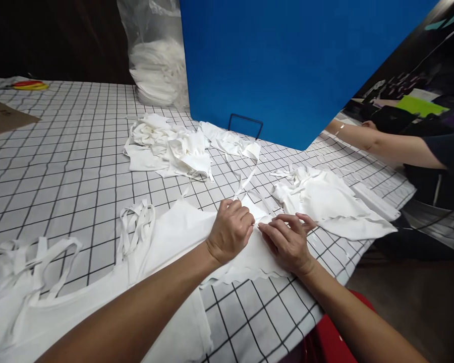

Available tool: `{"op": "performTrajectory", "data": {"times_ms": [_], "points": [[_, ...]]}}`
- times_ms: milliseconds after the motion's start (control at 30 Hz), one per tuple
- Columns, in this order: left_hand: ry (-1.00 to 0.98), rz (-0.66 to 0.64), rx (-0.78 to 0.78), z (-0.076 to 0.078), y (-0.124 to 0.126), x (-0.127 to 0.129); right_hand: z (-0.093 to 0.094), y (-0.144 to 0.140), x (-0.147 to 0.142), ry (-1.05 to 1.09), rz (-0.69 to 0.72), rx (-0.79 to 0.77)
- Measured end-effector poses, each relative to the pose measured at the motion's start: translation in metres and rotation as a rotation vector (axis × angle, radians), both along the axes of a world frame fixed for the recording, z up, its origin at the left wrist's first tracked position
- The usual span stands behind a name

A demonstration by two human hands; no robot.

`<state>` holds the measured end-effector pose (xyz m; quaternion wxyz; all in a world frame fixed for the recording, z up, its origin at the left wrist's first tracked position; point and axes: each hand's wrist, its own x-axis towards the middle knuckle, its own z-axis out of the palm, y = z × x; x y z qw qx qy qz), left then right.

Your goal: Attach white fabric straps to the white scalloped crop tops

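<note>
A white strappy camisole (245, 259) lies spread over the table in front of me. My left hand (230, 229) is closed in a fist on its upper edge, near a thin strap. Just to the right, my right hand (287, 239) pinches the same edge between thumb and fingers. The fingertips of both hands nearly meet, and the bit of cloth between them is mostly hidden. More white camisoles (94, 297) with looped straps lie layered at the left, partly under my left forearm. A loose heap of white garments (329, 196) sits beyond my right hand.
Crumpled white garments (155, 141) lie farther back on the checked tablecloth (87, 131). A large blue board (287, 65) stands behind, beside a clear bag of white cloth (157, 65). Scissors (28, 85) are far left. At right, another person's arm (386, 146) reaches behind the board.
</note>
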<state>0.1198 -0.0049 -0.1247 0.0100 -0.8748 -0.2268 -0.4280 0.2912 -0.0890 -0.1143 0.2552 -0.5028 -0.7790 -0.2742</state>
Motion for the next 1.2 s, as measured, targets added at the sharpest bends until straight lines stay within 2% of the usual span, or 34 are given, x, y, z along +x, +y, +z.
{"op": "performTrajectory", "data": {"times_ms": [367, 767, 1200], "points": [[0.032, 0.019, 0.007, -0.0026, -0.0001, 0.0006, -0.0076, 0.0013, 0.0018, -0.024, 0.058, 0.076], [0.072, 0.019, -0.028, -0.0025, -0.0021, -0.0003, -0.0036, -0.0021, -0.0018, -0.069, -0.007, -0.039], [0.07, 0.031, -0.047, -0.0023, -0.0024, 0.0009, -0.0007, -0.0028, -0.004, -0.092, -0.007, -0.001]]}}
